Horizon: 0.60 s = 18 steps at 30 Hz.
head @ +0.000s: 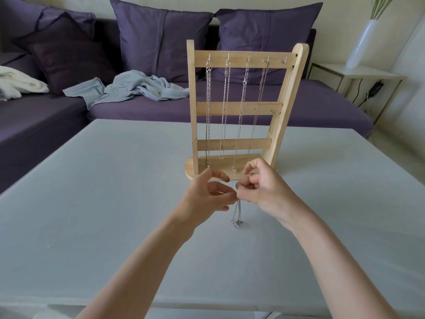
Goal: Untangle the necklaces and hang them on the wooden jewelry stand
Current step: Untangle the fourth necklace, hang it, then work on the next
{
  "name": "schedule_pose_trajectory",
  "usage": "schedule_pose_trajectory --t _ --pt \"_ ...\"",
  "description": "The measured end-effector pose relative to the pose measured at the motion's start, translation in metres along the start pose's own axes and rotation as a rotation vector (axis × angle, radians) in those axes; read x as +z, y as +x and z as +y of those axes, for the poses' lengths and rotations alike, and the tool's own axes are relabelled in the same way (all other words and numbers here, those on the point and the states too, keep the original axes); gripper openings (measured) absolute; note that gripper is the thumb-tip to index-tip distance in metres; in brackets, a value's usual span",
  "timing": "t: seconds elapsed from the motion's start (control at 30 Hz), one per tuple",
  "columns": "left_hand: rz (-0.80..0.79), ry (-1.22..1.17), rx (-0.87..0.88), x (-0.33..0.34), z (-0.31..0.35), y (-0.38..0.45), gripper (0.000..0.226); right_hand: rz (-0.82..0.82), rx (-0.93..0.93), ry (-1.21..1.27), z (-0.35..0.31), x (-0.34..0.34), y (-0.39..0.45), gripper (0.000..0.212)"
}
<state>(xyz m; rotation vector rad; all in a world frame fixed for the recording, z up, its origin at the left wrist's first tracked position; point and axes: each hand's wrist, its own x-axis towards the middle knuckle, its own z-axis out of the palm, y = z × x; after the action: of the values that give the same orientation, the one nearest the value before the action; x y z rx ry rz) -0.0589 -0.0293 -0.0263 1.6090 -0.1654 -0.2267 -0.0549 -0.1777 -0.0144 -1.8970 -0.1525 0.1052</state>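
While both hands pinch a necklace, wooden stand just beyond, table open around.

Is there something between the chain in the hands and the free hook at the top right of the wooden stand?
Nothing visible blocks it. The thin silver chain necklace hangs from both hands, left hand and right hand, before the pale wooden jewelry stand. The empty metal hook is above; four hung silver chains lie to its left.
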Motion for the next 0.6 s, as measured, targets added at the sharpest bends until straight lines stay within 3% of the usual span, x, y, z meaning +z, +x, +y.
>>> schedule_pose_trajectory --t 0.2,0.33,0.6 --pt "0.019 0.271 0.200 -0.0030 -0.0011 0.0001 0.035 -0.079 0.017 -0.128 -0.0074 -0.0005 -0.0019 0.034" --pt "0.000 0.339 0.217 -0.0028 -0.0047 0.0002 0.039 -0.132 0.026 -0.193 -0.0077 0.0004 -0.0020 0.037" --pt "-0.108 0.125 -0.137 -0.0068 -0.0030 -0.0033 0.036 -0.257 0.007 -0.312 -0.0059 -0.0029 -0.0031 0.033"
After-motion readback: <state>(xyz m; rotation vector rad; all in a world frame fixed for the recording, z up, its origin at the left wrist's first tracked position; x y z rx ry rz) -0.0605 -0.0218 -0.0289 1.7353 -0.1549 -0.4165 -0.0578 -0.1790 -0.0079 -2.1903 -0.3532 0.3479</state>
